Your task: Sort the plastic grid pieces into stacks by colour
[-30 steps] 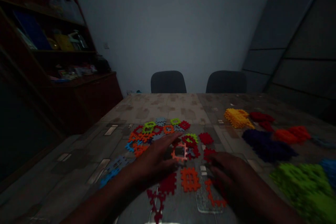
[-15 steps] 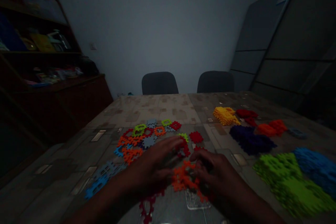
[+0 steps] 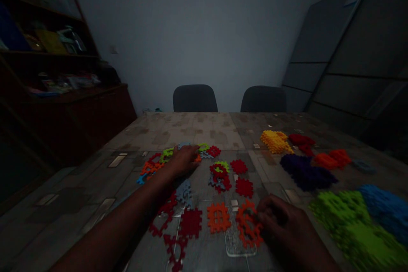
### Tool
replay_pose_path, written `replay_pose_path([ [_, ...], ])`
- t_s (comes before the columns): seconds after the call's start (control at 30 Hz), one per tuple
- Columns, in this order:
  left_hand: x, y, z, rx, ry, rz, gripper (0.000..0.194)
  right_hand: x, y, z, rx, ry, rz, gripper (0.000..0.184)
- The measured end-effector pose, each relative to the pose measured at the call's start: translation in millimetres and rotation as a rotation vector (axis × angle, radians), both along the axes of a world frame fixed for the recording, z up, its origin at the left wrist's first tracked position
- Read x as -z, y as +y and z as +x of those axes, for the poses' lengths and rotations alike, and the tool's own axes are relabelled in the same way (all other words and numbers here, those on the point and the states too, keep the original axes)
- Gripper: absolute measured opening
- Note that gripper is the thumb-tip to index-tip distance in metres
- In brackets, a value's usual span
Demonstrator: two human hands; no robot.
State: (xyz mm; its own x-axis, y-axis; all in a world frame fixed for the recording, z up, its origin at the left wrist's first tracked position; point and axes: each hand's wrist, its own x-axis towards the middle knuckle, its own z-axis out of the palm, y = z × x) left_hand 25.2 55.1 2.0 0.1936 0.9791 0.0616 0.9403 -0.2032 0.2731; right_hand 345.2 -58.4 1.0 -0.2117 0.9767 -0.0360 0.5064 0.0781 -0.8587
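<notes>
My left hand [image 3: 186, 158] reaches over the far-left spread of toothed plastic building tiles, fingers stretched out and down beside an orange tile [image 3: 198, 158] and a lime green tile [image 3: 203, 147]. Its fingertips are partly hidden. Near the front, my right hand [image 3: 280, 219] is curled, its fingertips at the edge of openwork orange tiles [image 3: 250, 231] that lie on the table. A square orange tile [image 3: 218, 217] is just to their left, then a solid dark red tile [image 3: 190, 223]. Further red tiles [image 3: 244, 187] lie behind.
Sorted piles stand on the right: yellow [image 3: 274, 141], dark purple [image 3: 304, 172], lime green [image 3: 344, 212], blue [image 3: 384, 204], orange [image 3: 333, 158] and red [image 3: 301, 140]. Two chairs [image 3: 195, 98] are behind the patterned table [image 3: 204, 125]. A shelf unit [image 3: 70, 97] is at the left.
My left hand has moved forward and away from the front orange tiles to the far spread. My right hand has shifted right, and orange tiles now lie apart in front of me.
</notes>
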Motion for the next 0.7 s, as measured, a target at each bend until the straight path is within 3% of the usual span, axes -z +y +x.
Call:
replay_pose_path([
  [0.27, -12.6, -13, -6, -0.019, -0.095, 0.077, 0.066, 18.7, -7, -1, -0.015, -0.092, 0.007, 0.020],
  [0.47, -15.4, -71, 10, 0.045, -0.246, 0.127, 0.071, 12.1, -11, 6, -0.026, -0.344, 0.118, 0.027],
  [0.6, -14.6, -119, 43, 0.263, -0.498, -0.025, 0.084, -7.0, -3, 9, -0.102, -0.303, 0.153, 0.032],
  [0.7, -11.2, -136, 61, 0.434, -0.542, -0.073, 0.101, -19.0, 5, -2, -0.209, -0.181, 0.114, 0.028],
])
